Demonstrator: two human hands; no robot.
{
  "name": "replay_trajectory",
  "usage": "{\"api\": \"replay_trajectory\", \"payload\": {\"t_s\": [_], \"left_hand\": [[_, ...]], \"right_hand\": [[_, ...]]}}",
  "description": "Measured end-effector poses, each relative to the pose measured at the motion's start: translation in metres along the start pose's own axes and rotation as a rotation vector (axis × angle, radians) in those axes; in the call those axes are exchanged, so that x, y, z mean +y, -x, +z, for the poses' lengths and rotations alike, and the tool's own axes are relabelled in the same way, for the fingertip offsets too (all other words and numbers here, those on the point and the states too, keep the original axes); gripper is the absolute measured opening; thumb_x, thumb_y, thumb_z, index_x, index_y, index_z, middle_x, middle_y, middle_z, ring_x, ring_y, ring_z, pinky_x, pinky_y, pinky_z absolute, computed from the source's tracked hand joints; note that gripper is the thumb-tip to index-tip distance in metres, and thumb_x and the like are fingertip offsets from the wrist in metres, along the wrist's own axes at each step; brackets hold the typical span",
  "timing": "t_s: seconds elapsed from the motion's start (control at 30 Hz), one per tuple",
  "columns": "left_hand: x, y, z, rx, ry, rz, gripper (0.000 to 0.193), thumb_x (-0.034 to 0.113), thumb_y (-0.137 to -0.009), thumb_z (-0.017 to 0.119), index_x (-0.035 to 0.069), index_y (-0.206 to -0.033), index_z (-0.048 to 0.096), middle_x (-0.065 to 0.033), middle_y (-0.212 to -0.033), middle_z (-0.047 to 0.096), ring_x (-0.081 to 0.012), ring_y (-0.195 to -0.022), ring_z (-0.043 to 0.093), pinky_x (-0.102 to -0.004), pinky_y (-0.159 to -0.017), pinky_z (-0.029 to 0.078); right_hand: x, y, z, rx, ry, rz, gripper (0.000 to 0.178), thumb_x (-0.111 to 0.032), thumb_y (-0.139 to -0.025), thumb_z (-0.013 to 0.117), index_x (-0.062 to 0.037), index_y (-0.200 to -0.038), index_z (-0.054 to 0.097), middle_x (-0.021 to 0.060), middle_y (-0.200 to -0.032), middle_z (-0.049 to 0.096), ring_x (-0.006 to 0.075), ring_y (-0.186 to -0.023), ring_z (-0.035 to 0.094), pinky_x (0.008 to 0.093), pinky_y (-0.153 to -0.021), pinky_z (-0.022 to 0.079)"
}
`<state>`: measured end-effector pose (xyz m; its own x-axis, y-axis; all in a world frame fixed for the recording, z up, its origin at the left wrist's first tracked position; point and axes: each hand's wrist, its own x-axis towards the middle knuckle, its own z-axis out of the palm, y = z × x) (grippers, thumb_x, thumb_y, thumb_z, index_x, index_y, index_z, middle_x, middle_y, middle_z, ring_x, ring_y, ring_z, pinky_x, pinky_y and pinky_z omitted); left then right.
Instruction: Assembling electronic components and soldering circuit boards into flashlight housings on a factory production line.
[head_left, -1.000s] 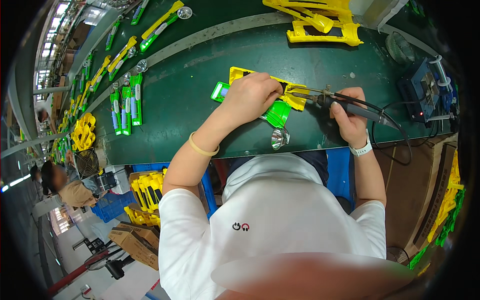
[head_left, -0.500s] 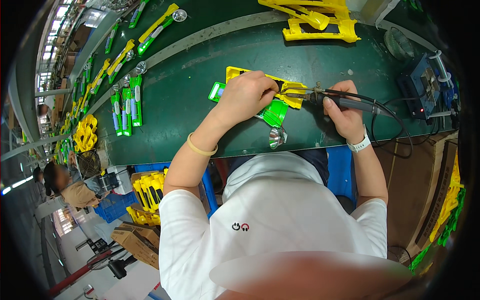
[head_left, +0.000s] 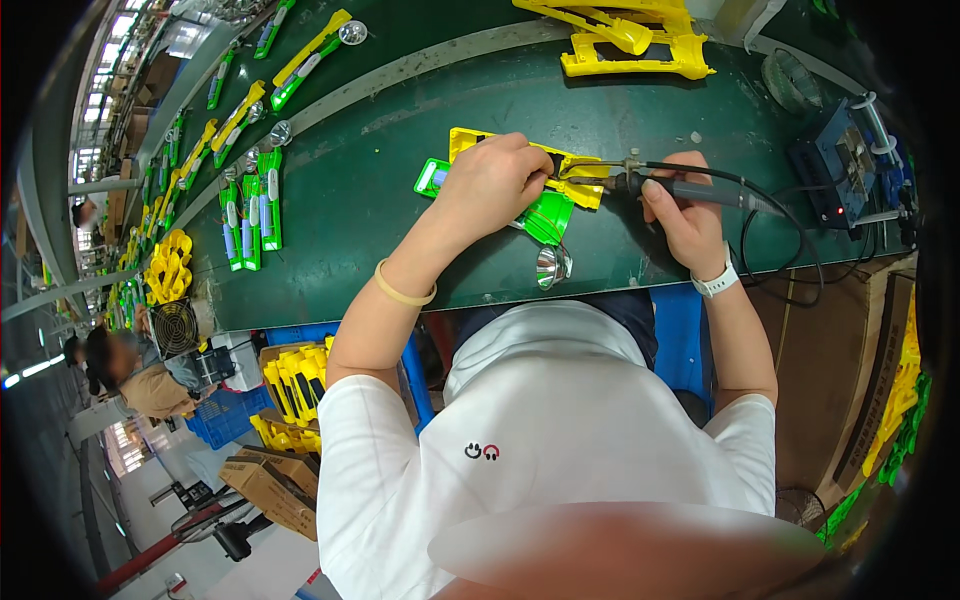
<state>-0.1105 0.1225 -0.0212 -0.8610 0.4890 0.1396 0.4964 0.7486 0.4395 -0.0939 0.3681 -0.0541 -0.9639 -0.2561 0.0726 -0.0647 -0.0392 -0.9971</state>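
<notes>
Mid-frame, the right hand [head_left: 690,220] grips the soldering iron [head_left: 722,193] at the yellow shell [head_left: 588,194]; I can't tell what the left hand [head_left: 497,182] pinches. The green shell [head_left: 549,217] and shiny cup [head_left: 552,268] don't look closed up yet.

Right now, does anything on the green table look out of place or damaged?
A pale speck beyond the right hand looks stray, because it sits alone; scrap or stain, I cannot tell. No damage stands out.
</notes>
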Motion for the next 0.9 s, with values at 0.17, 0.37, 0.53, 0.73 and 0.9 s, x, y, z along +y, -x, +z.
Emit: {"api": "replay_trajectory", "payload": {"t_s": [0.17,0.37,0.53,0.73,0.9], "left_hand": [[-0.001,0.001,0.000,0.005,0.002,-0.002,0.007,0.012,-0.075,0.062,0.009,-0.079,0.065,-0.0086,-0.075,0.057,-0.0284,-0.070,0.058,-0.0371,-0.062,0.048],[-0.003,0.003,0.000,0.019,0.045,0.011,0.008,0.013,-0.075,0.062,0.008,-0.081,0.065,-0.0094,-0.077,0.057,-0.0289,-0.071,0.058,-0.0374,-0.064,0.048],[-0.004,0.005,0.001,0.029,0.049,0.024,0.009,0.013,-0.075,0.062,0.008,-0.082,0.065,-0.0095,-0.077,0.057,-0.0292,-0.071,0.058,-0.0377,-0.064,0.048],[-0.005,0.006,0.002,0.032,0.037,0.006,0.010,0.015,-0.076,0.062,0.008,-0.082,0.065,-0.0089,-0.077,0.057,-0.0286,-0.072,0.059,-0.0374,-0.064,0.048],[-0.006,0.005,0.003,0.045,0.040,0.020,0.009,0.015,-0.076,0.062,0.008,-0.082,0.065,-0.0082,-0.076,0.057,-0.0278,-0.072,0.059,-0.0370,-0.064,0.048]], "right_hand": [[0.000,0.005,-0.003,0.080,-0.080,-0.139,0.023,-0.008,-0.084,0.063,-0.0039,-0.096,0.044,0.0037,-0.077,0.053,0.0070,-0.059,0.050,0.0197,-0.051,0.041],[0.000,0.005,0.000,0.052,-0.058,-0.147,0.022,-0.007,-0.084,0.061,-0.0036,-0.096,0.043,0.0043,-0.077,0.053,0.0083,-0.059,0.050,0.0207,-0.052,0.041],[-0.002,0.004,0.002,0.152,-0.126,-0.222,0.021,-0.011,-0.089,0.057,-0.0046,-0.102,0.041,0.0073,-0.079,0.055,0.0097,-0.058,0.050,0.0212,-0.052,0.041],[-0.010,-0.012,0.041,0.248,-0.304,-0.107,0.026,-0.018,-0.094,0.048,-0.0056,-0.112,0.033,0.0174,-0.097,0.056,0.0247,-0.086,0.064,0.0323,-0.067,0.056],[-0.001,-0.020,0.053,0.252,-0.349,-0.047,0.028,-0.019,-0.095,0.047,-0.0054,-0.114,0.032,0.0166,-0.100,0.054,0.0265,-0.090,0.062,0.0366,-0.072,0.056]]}}
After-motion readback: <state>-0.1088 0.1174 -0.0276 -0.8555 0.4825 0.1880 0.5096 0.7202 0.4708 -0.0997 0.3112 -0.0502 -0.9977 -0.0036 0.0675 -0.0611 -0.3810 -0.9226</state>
